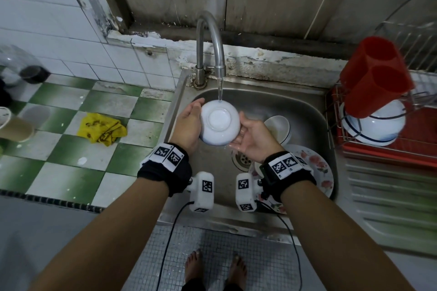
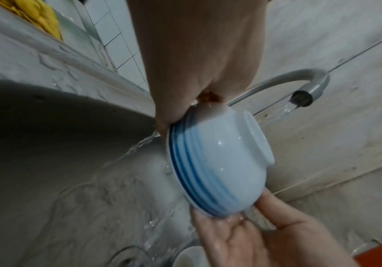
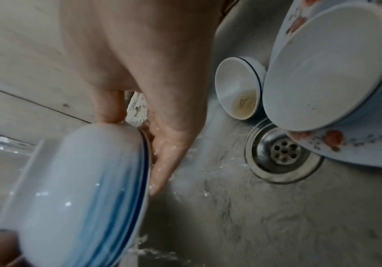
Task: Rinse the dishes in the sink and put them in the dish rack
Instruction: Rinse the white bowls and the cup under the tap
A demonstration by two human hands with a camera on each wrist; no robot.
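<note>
A: Start at the fingers. What are they doing?

B: The left hand (image 1: 188, 123) cups one side of the round white ceramic bowl with blue bands near its rim (image 1: 219, 122), its fingers curled round the rim edge. The right hand (image 1: 251, 137) lies under the opposite side with the palm up, its fingers (image 2: 269, 203) nearly straight and close together, touching the rim from below.

A: So the bowl sits between the two hands?

B: Yes, turned foot-up and tilted, held above the basin of the stainless steel sink (image 1: 305, 111), with the stream from the curved metal tap (image 1: 212, 38) striking its far edge.

A: How will it handle?

B: I judge it stiff, fairly light, breakable, and slick while wet and glazed. The rim is the safest place to take it, thumb outside and fingers inside; the foot ring gives a second hold.

A: And round about?

B: Lower in the sink lie a small white cup with dregs (image 3: 239, 88), a larger white bowl (image 3: 327, 68) and a flowered plate (image 1: 319, 168), near the drain (image 3: 282, 153). The wire dish rack on a red tray (image 1: 378, 144), on the right, holds a blue-rimmed white bowl (image 1: 376, 125) and a red plastic cutlery holder (image 1: 376, 78).
</note>
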